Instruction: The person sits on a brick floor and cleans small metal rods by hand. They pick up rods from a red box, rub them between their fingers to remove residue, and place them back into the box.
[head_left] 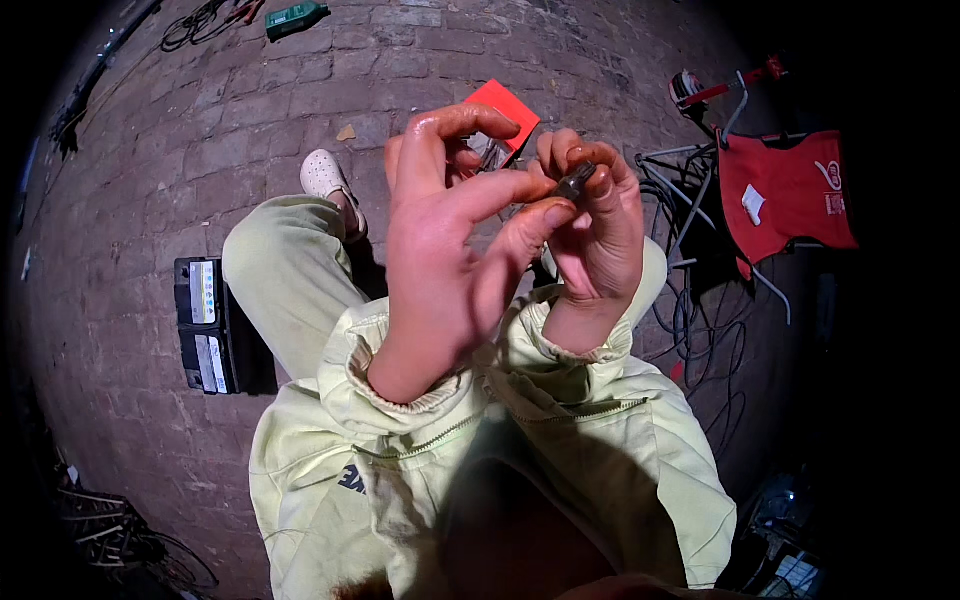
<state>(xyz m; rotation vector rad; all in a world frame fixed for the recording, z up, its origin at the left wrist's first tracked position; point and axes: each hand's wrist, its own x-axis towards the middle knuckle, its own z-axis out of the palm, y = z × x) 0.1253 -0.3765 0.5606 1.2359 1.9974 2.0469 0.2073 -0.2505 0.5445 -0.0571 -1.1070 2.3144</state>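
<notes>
A small dark metal part, roughly cylindrical and narrower at its upper end, is held up in front of my chest. My left hand pinches its lower end between thumb and index finger, with the other fingers curled and raised. From the other side, my right hand grips the part with thumb and fingertips. Dark, oily smears cover the fingertips of both hands. Just behind the hands lies an orange-red box or sheet on the brick floor, partly hidden by my fingers. The part's exact kind cannot be made out.
A black car battery stands left of my leg. To the right is a red folding chair with metal legs, and dark cables coil below it. A green bottle lies at the far edge, beside more cables.
</notes>
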